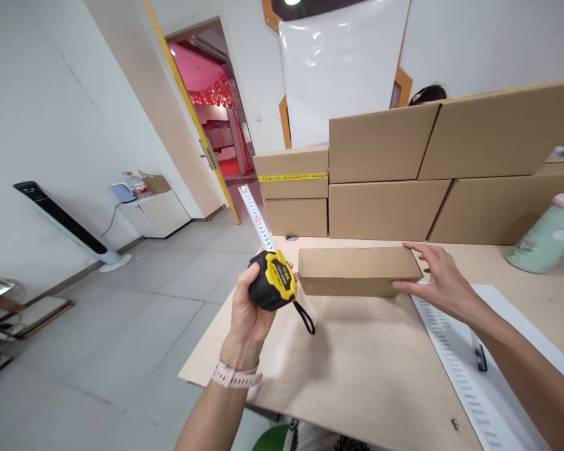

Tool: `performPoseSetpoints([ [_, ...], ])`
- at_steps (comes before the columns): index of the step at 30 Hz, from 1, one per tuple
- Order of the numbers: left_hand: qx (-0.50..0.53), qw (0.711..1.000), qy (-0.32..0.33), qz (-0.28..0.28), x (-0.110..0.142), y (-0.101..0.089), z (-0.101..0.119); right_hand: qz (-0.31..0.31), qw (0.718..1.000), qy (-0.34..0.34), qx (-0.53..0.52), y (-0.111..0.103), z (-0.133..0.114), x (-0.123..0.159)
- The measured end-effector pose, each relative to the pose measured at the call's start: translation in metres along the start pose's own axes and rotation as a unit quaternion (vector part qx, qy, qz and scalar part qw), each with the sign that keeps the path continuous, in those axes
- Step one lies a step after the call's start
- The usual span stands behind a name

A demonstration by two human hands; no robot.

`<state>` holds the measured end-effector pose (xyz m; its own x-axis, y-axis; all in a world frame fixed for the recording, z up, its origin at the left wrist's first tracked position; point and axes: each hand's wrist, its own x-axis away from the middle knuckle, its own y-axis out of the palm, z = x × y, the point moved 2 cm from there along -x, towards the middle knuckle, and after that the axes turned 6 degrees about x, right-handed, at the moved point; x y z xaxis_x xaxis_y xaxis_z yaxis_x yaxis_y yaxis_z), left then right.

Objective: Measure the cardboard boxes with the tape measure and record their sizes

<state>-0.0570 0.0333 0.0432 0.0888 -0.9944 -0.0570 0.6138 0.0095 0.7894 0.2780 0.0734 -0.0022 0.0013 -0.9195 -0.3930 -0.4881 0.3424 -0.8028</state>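
Observation:
My left hand (251, 313) is closed around a black and yellow tape measure (273, 280), raised over the table's left edge. A short length of white blade (257, 219) sticks out of it, pointing up and to the left, and a black wrist loop (306, 318) dangles below. A small, long cardboard box (357, 269) lies on the table just right of the tape measure. At the box's right end is my right hand (435, 275), thumb on the near side and fingers at the far corner, gripping it.
Larger cardboard boxes (388, 210) are stacked along the table's back. Printed sheets (455, 351) with a pen (480, 358) lie under my right forearm. A mint green tumbler (545, 235) stands at the right. Tiled floor (136, 338) runs left of the wooden table (371, 369).

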Motion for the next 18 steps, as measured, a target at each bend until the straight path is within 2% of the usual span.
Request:
performPoseSetpoints([
  [3, 0.013, 0.996, -0.084, 0.015, 0.029, -0.001, 0.003, -0.023, 0.994, 0.044, -0.096, 0.009, -0.001, -0.015],
  [5, 0.039, 0.987, -0.157, -0.022, 0.056, -0.001, -0.001, -0.022, 0.982, 0.083, -0.167, 0.016, -0.004, -0.014],
  [8, 0.073, 0.946, -0.306, -0.07, 0.088, 0.002, -0.017, 0.021, 0.971, 0.078, -0.223, 0.024, -0.007, -0.006],
  [10, 0.084, 0.92, -0.374, -0.086, 0.095, 0.007, -0.031, 0.035, 0.971, 0.068, -0.228, 0.027, -0.007, 0.0],
  [13, 0.068, 0.909, -0.403, -0.084, 0.087, 0.012, -0.047, 0.042, 0.974, 0.065, -0.214, 0.028, -0.006, 0.008],
  [18, 0.017, 0.922, -0.383, -0.057, 0.074, 0.008, -0.052, 0.044, 0.976, 0.068, -0.201, 0.026, -0.01, 0.017],
])
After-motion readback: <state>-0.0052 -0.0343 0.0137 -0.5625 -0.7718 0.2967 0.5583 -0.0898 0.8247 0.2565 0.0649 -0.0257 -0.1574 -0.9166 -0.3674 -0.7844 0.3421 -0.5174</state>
